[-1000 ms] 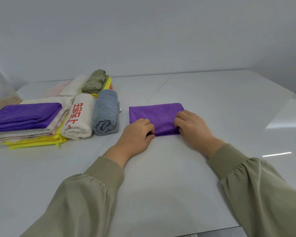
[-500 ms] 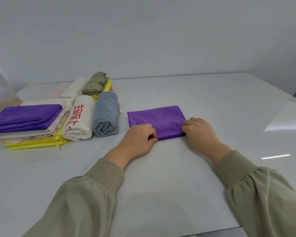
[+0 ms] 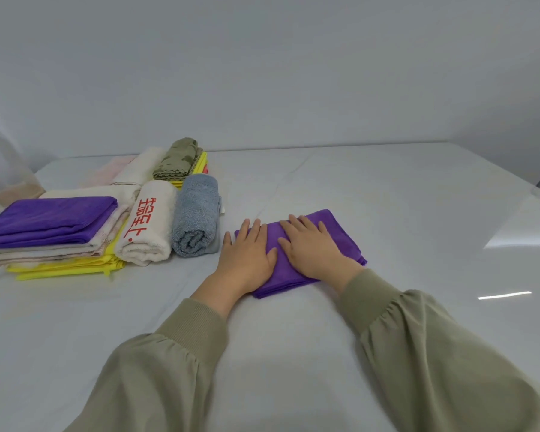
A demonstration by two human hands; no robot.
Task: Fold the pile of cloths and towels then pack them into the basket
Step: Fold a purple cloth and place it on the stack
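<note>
Head view: a smooth, glossy white bench [image 3: 387, 188] stands against a plain pale wall [image 3: 262, 73]. On the bench a folded purple cloth [image 3: 340, 229], thin and with fine pile, lies flat as a rectangle. Both hands press on it with straight fingers: the left hand [image 3: 247, 254] on its left part, the right hand [image 3: 312, 247] on its middle. Left of this cloth lie a rolled grey terry towel [image 3: 197, 213], a rolled cream towel with red characters [image 3: 148, 226], and a flat stack of folded cloths [image 3: 50, 232].
</note>
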